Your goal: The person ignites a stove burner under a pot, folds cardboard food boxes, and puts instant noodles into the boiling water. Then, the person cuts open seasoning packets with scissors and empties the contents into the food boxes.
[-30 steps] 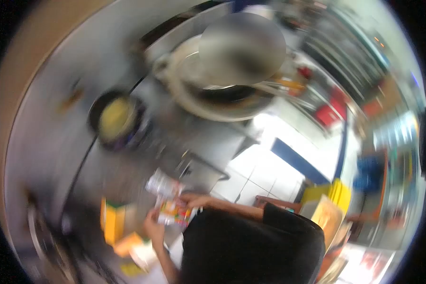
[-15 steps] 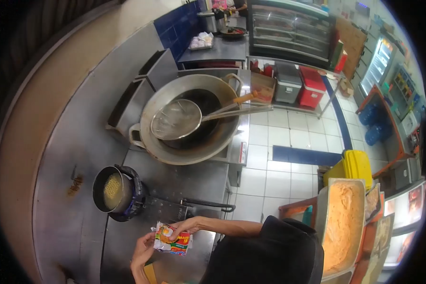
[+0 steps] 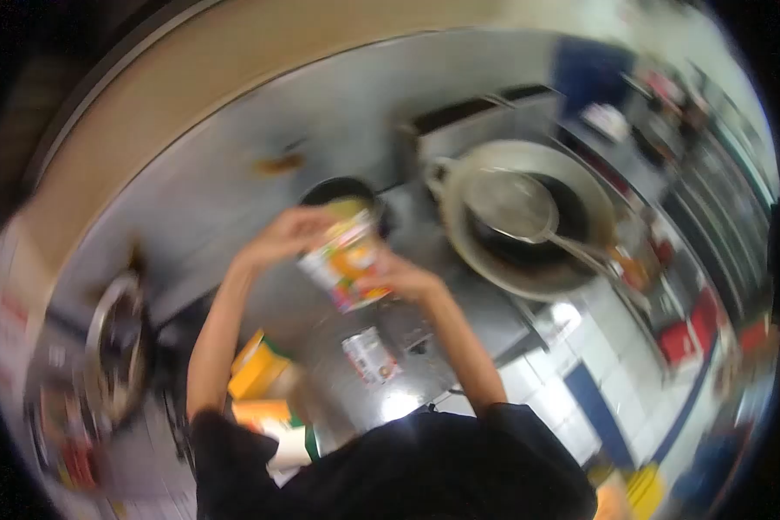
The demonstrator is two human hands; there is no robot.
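Observation:
Blurred by motion, a colourful instant noodle packet (image 3: 348, 265) is held up over the steel counter, in front of the pot. My left hand (image 3: 288, 236) is closed at the packet's upper left edge, fingertips near its top. My right hand (image 3: 400, 276) grips the packet's right side, thumb across its front. Just behind, the dark pot (image 3: 334, 188) is partly covered by the packet and my left hand. A small white and red sachet or wrapper (image 3: 371, 355) lies on the counter below my hands.
To the right sits a large wok (image 3: 468, 256) of dark oil with a wire strainer (image 3: 510, 204) across it. Yellow and white cartons (image 3: 258, 368) stand near my left elbow. Another large pan (image 3: 104, 347) is at far left. A steel wall (image 3: 208, 165) rises behind the counter.
My view has swung left, so the wok now appears further right. Both hands have raised the noodle packet closer to the pot. The sachet on the counter has come into view.

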